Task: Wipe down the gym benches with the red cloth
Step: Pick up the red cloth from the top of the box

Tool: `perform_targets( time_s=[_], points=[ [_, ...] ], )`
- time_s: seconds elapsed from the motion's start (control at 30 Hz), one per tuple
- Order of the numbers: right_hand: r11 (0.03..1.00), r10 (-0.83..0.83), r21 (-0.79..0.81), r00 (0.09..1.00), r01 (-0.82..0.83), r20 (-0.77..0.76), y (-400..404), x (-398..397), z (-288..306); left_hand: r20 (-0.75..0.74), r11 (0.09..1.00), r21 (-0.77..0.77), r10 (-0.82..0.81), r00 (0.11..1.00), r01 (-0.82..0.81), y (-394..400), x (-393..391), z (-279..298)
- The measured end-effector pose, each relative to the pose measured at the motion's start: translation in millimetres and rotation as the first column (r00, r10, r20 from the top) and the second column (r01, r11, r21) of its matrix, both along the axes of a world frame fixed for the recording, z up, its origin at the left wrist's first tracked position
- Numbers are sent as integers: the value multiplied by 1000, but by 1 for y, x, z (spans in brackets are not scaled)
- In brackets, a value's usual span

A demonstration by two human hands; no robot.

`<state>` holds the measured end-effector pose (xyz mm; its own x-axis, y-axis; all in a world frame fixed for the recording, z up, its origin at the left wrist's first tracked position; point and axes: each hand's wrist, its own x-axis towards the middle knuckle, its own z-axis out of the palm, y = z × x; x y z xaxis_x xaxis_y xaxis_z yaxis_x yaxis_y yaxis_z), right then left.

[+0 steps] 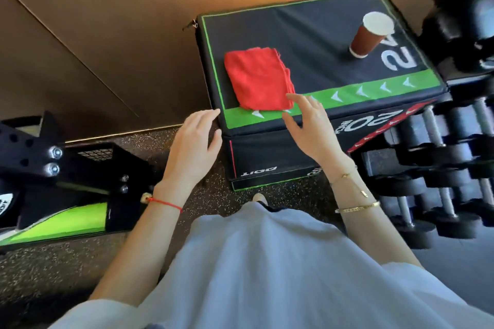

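Head view: folded red fabric cloth (258, 79) lies on the black padded box with green stripe (315, 32); right hand (311, 131), fingers spread, touches its near corner; left hand (193, 145), fingers relaxed, holds nothing.

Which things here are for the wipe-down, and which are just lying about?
For the job:
red cloth, folded
padded box under it
right hand at the cloth's edge
left hand, open

Lying about:
paper cup
dumbbells

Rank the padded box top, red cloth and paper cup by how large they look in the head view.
1. padded box top
2. red cloth
3. paper cup; it sits farther from the camera, so its true size is unsure.
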<state>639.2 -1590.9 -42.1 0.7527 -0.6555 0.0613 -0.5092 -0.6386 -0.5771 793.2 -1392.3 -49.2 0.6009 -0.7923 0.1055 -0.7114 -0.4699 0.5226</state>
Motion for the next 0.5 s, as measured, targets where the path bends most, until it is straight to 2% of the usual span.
perform_targets(
  time_s=[0.23,0.4,0.5],
  points=[
    [996,87,-1,993,-87,-84,-77,69,-16,29,995,25,92,995,-93,-65,15,-20],
    [997,81,0,973,-83,-215,-95,98,-34,29,988,89,121,992,-123,-81,18,-30],
    [995,75,-48,968,-89,-239,-97,105,-43,14,985,107,133,991,-134,-85,21,-33]
  ],
)
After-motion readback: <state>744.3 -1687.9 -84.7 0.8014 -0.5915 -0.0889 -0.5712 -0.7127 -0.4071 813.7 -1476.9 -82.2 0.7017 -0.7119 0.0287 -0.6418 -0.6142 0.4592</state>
